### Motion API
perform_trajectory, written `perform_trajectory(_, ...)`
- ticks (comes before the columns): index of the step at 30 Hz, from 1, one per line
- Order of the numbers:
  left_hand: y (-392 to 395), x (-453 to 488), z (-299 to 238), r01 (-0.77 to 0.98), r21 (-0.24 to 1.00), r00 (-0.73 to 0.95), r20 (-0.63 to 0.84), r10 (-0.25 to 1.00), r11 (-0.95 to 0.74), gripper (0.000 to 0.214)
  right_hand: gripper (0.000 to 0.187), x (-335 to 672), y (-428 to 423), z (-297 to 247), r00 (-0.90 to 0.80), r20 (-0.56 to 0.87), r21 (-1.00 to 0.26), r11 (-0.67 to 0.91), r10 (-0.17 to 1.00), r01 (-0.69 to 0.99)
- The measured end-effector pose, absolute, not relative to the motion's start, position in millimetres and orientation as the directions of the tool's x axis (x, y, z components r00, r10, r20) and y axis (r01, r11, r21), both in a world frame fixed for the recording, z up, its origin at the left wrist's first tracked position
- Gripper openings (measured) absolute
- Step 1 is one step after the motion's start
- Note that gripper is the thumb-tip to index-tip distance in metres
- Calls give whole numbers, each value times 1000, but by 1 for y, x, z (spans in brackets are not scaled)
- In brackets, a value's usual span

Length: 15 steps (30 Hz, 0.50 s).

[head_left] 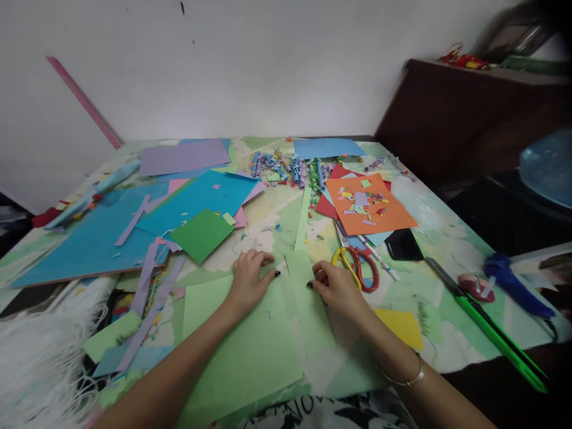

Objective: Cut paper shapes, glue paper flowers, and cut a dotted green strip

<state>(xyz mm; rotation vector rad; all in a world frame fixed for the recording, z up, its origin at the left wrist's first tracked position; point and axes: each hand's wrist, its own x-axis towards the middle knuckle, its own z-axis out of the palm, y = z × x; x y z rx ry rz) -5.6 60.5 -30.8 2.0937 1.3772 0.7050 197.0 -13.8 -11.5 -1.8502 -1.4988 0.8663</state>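
Observation:
My left hand (251,279) rests on the upper part of a large light green paper sheet (241,351), its thumb and forefinger apart with a small gap between them. My right hand (335,283) is closed at the right edge of a light green paper strip (308,304), thumb and forefinger pinched there. This strip lies beside the sheet's right edge. Beyond it, a narrower light green strip (302,220) points away from me. Red-and-yellow scissors (355,262) lie just past my right hand.
An orange sheet (369,205) with scraps and a black phone (403,245) lie right. Farther right are a green-handled cutter (491,336), a tape roll (476,287) and a blue glue gun (518,286). Coloured sheets (210,196) cover the left; curled paper pieces (295,168) line the back.

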Motion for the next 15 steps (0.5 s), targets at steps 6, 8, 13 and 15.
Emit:
perform_trajectory(6,74,2,-5,490,828,295,136,946,-272,18,3,202,-3,-4,120,-107,-889,-149,987,434)
perform_trajectory(8,78,10,7,373,901,300,106,948,-219,19,9,205,6,5,129,-67,-917,-112,989,384)
perform_trajectory(13,89,35,35,35,999,376,15,926,-30,25,21,206,31,31,101,-19,-996,-28,995,89)
perform_trajectory(15,92,44,45,-65,998,396,9,918,19,28,25,204,37,39,86,-38,-988,-24,996,-154)
